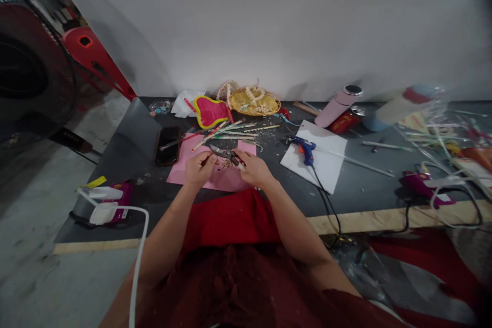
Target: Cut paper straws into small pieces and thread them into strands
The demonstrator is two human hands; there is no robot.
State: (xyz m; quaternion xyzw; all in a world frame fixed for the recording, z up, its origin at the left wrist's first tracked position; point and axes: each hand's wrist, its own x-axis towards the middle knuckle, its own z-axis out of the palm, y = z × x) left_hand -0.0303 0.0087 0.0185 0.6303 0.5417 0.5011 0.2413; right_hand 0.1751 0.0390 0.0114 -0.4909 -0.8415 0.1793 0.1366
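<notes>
My right hand is wrapped round the handles of a pair of pruning shears, whose blades point left. Close to the blade tips, my left hand is closed in a pinch; what lies between its fingers is too small to make out. Under both hands spreads a pink sheet, with a small heap of short pale cut pieces below the shears. Just behind them lie several thin patterned sticks, with crumbs scattered to their right.
A phone lies on the left. Behind are a pink, yellow-edged pad and a wicker basket. Rightward, a blue glue gun rests on white paper, near a pink flask and a red can. Cables cross the table's front edge.
</notes>
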